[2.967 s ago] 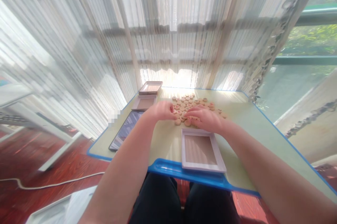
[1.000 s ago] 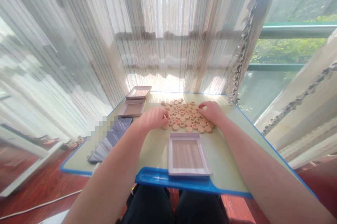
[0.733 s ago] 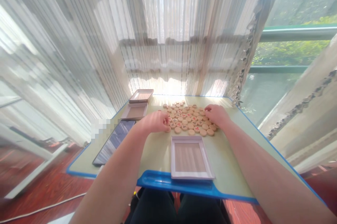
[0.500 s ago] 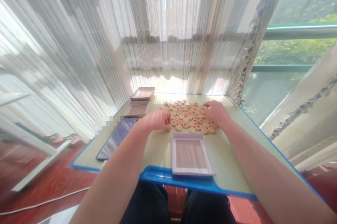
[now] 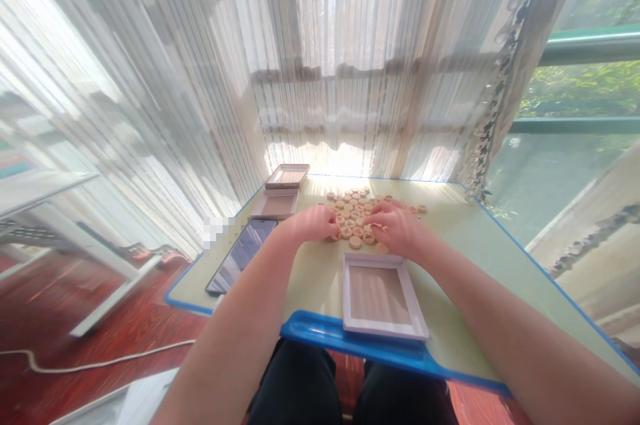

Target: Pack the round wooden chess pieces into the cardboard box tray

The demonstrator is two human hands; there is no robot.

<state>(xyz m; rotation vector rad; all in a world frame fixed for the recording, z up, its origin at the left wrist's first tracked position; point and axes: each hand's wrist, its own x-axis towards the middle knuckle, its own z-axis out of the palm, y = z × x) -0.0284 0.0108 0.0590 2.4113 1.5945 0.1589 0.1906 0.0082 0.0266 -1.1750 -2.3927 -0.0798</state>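
Round game pieces (image 5: 356, 214), loose: mid-bench, between the left hand (image 5: 319, 223) and right hand (image 5: 397, 228), some farther off. Left hand: curled at the pieces' left border; whether it pinches one cannot be told. Right hand: fingers loosely spread over those on the right. Bench (image 5: 470, 258): blue-edged, surface stretching widely rightward. Shallow box (image 5: 385, 332): at the near edge. Phone (image 5: 247, 255): left.

matt wooden discs (image 5: 355, 242); glossy plastic ledge (image 5: 320, 328); cloth curtain (image 5: 325, 25)
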